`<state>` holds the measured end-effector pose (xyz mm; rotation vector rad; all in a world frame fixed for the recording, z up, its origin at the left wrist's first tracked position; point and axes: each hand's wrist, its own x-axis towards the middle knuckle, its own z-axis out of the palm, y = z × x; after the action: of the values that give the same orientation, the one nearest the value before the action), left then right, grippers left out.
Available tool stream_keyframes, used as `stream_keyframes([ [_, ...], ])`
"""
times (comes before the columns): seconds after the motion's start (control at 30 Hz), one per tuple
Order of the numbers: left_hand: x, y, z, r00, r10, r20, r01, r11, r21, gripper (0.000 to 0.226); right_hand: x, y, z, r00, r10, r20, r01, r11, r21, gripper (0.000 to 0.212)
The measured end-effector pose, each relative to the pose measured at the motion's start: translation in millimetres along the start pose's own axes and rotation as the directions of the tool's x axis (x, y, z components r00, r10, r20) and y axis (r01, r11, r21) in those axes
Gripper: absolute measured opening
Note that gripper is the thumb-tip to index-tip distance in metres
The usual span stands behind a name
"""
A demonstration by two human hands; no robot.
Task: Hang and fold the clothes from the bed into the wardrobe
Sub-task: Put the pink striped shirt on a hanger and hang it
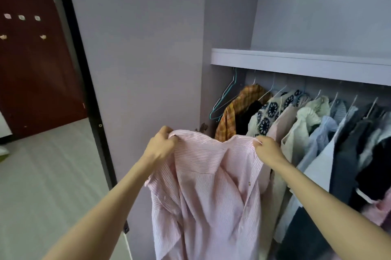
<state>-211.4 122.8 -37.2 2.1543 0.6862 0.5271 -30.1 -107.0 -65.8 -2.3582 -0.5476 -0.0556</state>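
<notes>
Overhead, left hand and right hand pinch the pink shirt — it hangs between them.

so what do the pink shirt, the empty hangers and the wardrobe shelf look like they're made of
Pink shirt: thin woven cloth, likely cotton or a blend, matte; fine stripes, soft creases, limp drape.
Empty hangers: thin wire, apparently coated in teal and white; slim bent outline, smooth colour.
Wardrobe shelf: flat board, probably laminate or painted, pale lilac-grey; smooth even face with a square edge and no visible grain.

1 head view, looking forward, slightly down, close on open wardrobe interior.
</notes>
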Motion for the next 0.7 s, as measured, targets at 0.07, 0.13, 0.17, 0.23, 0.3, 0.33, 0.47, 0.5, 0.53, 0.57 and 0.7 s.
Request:
stream_keyframes([
  [0.07, 17, 17, -3, 0.999, 0.048, 0.002, -0.047, 0.995, -0.086, 0.018, 18, -9, 1, 1.000, -0.019, 0.020, 0.018, 1.000, 0.023, 0.028],
  [0.13, 30, 32, -6, 0.992, 0.121, 0.042, -0.118, 0.991, -0.068, 0.017, 32, -17, 1, 0.993, -0.050, 0.106, 0.041, 0.995, 0.086, 0.030],
  [0.17, 39, 38, -4, 0.987, 0.160, 0.028, -0.160, 0.987, -0.019, 0.019, 42, -20, 2, 0.979, -0.072, 0.189, 0.044, 0.988, 0.148, 0.028],
  [0.23, 56, 44, 1, 0.973, 0.219, -0.078, -0.212, 0.973, 0.092, 0.026, 64, -29, 4, 0.918, -0.081, 0.388, -0.026, 0.965, 0.262, 0.019],
  [0.3, 75, 43, 14, 0.938, 0.270, -0.216, -0.223, 0.950, 0.219, 0.037, 100, -40, 17, 0.895, -0.060, 0.443, -0.115, 0.927, 0.358, 0.023],
  [0.33, 81, 40, 21, 0.917, 0.306, -0.256, -0.220, 0.923, 0.315, 0.042, 119, -46, 25, 0.917, -0.045, 0.397, -0.139, 0.895, 0.423, 0.029],
  [0.47, 107, 27, 54, 0.861, 0.439, -0.259, -0.255, 0.810, 0.528, 0.049, 191, -66, 70, 0.964, 0.073, 0.256, -0.232, 0.704, 0.671, 0.033],
  [0.5, 112, 26, 59, 0.851, 0.459, -0.254, -0.269, 0.797, 0.540, 0.047, 207, -69, 81, 0.951, 0.122, 0.285, -0.295, 0.637, 0.712, 0.031],
  [0.53, 121, 22, 66, 0.838, 0.479, -0.261, -0.278, 0.786, 0.552, 0.044, 226, -71, 96, 0.932, 0.162, 0.324, -0.355, 0.586, 0.729, 0.029],
  [0.57, 127, 19, 69, 0.821, 0.508, -0.259, -0.291, 0.764, 0.575, 0.041, 241, -73, 107, 0.918, 0.198, 0.345, -0.394, 0.559, 0.729, 0.026],
  [0.7, 147, 10, 80, 0.797, 0.553, -0.241, -0.282, 0.695, 0.661, 0.037, 279, -71, 144, 0.881, 0.324, 0.345, -0.471, 0.517, 0.715, 0.024],
])
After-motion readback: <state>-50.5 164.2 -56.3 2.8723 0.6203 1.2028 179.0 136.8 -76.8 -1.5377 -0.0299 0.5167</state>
